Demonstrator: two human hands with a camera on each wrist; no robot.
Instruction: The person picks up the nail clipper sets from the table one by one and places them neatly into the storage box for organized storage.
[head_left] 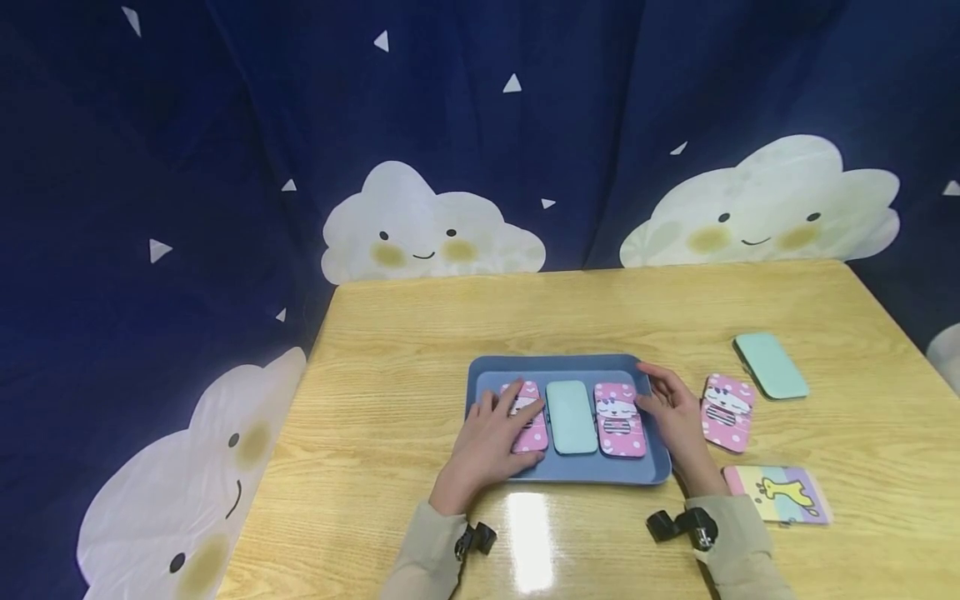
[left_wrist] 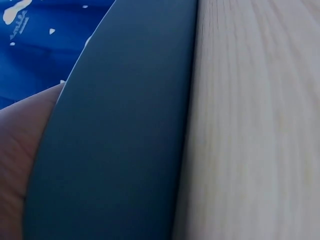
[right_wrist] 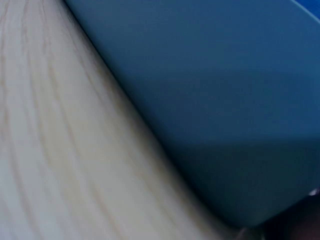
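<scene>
A blue tray (head_left: 495,363) on the wooden table holds three flat rounded cases in a row. The left one, pink with a cat picture (head_left: 532,442), is partly covered by my left hand (head_left: 486,437), whose fingers are spread over it. A plain mint-green case (head_left: 572,417) lies in the middle. To its right is a second pink cat case (head_left: 621,421). My right hand (head_left: 677,417) reaches over the tray's right wall, its thumb at that case's edge and its index finger extended to the far right corner. In both wrist views the tray's outer wall (left_wrist: 115,125) fills much of the frame.
Right of the tray lie a pink cat case (head_left: 727,412), a mint-green case (head_left: 772,365) and a pastel giraffe case (head_left: 780,495), near my right forearm. Behind the wooden table (head_left: 390,375) hangs a dark blue curtain (head_left: 450,108) with smiling clouds.
</scene>
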